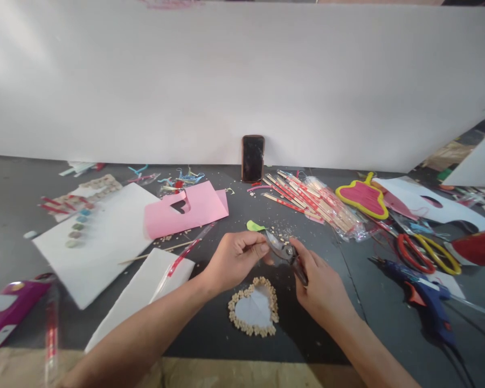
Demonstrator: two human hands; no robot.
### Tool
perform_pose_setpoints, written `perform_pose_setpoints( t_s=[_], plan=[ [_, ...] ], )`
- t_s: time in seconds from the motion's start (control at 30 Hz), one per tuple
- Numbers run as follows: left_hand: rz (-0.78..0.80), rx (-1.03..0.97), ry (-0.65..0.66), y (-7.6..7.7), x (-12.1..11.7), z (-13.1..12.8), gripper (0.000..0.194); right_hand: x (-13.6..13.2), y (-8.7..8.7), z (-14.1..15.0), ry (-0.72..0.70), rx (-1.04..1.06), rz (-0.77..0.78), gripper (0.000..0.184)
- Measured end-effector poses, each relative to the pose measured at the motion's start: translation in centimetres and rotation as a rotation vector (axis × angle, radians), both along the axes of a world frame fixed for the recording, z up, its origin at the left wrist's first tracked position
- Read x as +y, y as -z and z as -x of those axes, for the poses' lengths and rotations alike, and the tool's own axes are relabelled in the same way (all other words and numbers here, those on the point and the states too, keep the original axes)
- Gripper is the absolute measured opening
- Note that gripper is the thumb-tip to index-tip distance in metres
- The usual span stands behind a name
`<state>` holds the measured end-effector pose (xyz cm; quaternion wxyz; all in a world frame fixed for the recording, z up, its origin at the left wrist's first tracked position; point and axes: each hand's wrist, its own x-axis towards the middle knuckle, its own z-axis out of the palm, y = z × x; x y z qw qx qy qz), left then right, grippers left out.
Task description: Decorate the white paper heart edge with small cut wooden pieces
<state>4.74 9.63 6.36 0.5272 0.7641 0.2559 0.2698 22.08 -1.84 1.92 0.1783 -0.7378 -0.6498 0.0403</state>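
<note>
**Dark worktable before a white wall**

Metal pliers are held above the table, the left hand pinching their head, the right hand curled closed around the handles. A heart-shaped frame of small beads lies just below. A green scrap sits just beyond the pliers; farther out lie a pink card, scissors and a blue glue gun.
</note>
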Motion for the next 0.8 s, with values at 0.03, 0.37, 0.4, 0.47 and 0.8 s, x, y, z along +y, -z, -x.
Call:
perform_pose_setpoints(
  t_s=[0.03, 0.37, 0.4, 0.47, 0.8],
  plan=[
    [0.007, -0.002, -0.005, -0.1, -0.1, 0.0, 0.026, 0.0, -0.1, 0.0, 0.003, -0.003, 0.006, 0.06],
    [0.114, -0.003, -0.097, 1.0, -0.1, -0.6, 0.013, 0.2, 0.0, -0.3, 0.067, -0.084, 0.035, 0.064],
    [0.09, 0.012, -0.109, 1.0, -0.1, -0.6, 0.013, 0.2, 0.0, -0.2, 0.065, -0.098, 0.037, 0.066],
    [0.024, 0.032, -0.11, 1.1, -0.1, -0.5, 0.018, 0.2, 0.0, -0.2, 0.059, -0.119, 0.044, 0.069],
    [0.017, -0.008, -0.031, 0.6, -0.3, -0.4, 0.022, 0.2, 0.2, -0.1, 0.034, -0.087, 0.015, 0.073]
  ],
)
